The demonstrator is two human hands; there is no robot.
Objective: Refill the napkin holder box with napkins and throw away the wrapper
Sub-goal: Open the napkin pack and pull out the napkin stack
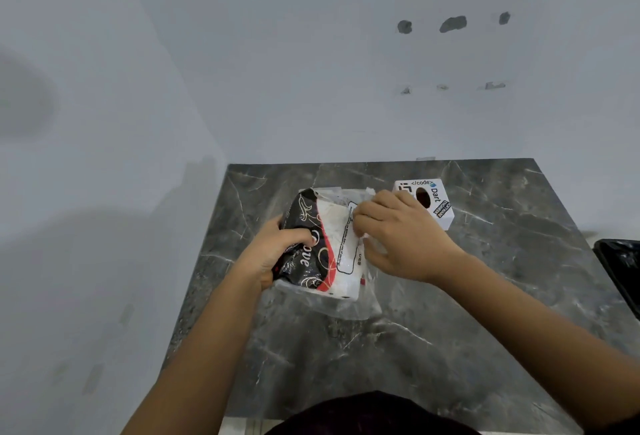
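The left hand (pixel 277 251) grips the napkin pack (pixel 322 247) while the right hand (pixel 398 237) pinches its wrapper (pixel 346 310) open; next, pull the napkins out.

Napkin pack (pixel 332 244) sits mid tabletop (pixel 450 348), betw. both hands. Napkin box (pixel 437 199) at 2 o'clock of pack, just behind right hand (pixel 398 237). Bin (pixel 621 271) at 3 o'clock, off tabletop edge.
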